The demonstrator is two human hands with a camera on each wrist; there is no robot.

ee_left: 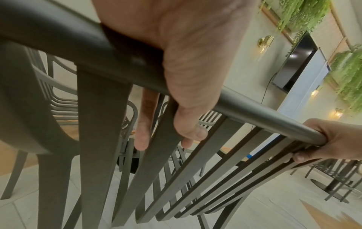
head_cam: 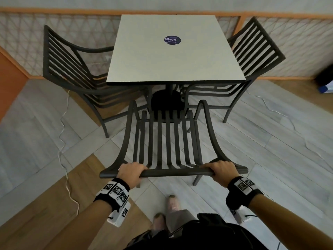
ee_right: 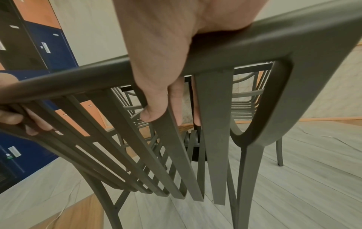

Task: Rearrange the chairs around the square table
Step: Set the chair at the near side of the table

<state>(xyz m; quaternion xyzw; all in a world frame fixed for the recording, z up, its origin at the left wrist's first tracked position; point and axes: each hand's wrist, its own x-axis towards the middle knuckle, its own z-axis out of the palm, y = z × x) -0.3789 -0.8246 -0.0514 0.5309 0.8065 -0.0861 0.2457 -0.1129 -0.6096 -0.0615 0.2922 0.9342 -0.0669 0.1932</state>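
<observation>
The near chair [head_cam: 167, 141] was held low in the centre of the head view, its seat pointing up-frame toward the desk [head_cam: 175, 49]. The seat's front edge lay just short of the desk's near edge, above the black pedestal base [head_cam: 166, 103]. The top rail [head_cam: 173, 171] ran left to right across the frame, so its long axis lay parallel to that near edge. That was judged to be the relation the coming push would turn on: straight up-frame, with no twist needed.

The rail was gripped at both ends. The left hand [head_cam: 131, 173] was wrapped over it toward the lower left, the right hand [head_cam: 222, 171] toward the lower right, and neither was plainly nearer the desk. In the left wrist view the left hand's fingers [ee_left: 144, 124] were seen curled down behind the slats, with the thumb in front. In the right wrist view the right hand's fingers [ee_right: 175, 100] were hooked over the rail the same way.

The chair was seen to be dark grey, with narrow vertical slats fanning down from the rail and curved arms on each side. Whether all its legs were on the floor could not be told.

Further out, a matching left chair [head_cam: 75, 69] was tucked at the desk's left side and a right chair [head_cam: 252, 56] at its right side. A round dark sticker [head_cam: 172, 40] lay on the pale desk top. A thin white cable [head_cam: 63, 134] trailed over the floor at the left.
</observation>
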